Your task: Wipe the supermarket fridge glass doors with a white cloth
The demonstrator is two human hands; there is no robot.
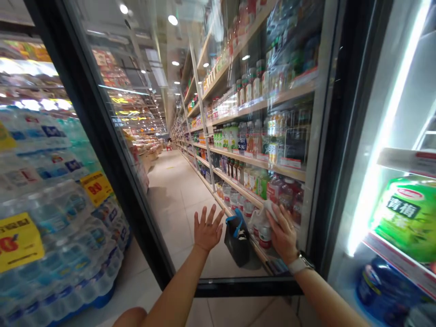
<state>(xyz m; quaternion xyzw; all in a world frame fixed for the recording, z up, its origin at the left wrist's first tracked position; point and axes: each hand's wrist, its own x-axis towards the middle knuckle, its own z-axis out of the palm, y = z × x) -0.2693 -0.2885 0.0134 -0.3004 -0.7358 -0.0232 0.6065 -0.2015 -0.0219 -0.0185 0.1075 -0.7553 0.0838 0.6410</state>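
I have the left hand point(207, 229) raised and open, fingers spread, its palm facing the glass door point(250, 287) of a drinks chiller and holding nothing; the right hand point(282, 235), a wristwatch point(299, 264) on its wrist, is closed over a bunched white cloth point(270, 210), pressing it to the pane. Between the hands, a black bag point(236, 243) with a blue strap shows through the glass (from here I cannot tell whether it hangs or stands); bottled drinks point(259, 145) fill the shelves behind the pane; shrink-wrapped water bottles point(44, 213) with yellow price tags point(18, 243) are stacked to the left; the cloth's crumpled tip points up and left, with no clear long axis; the door stands upright.
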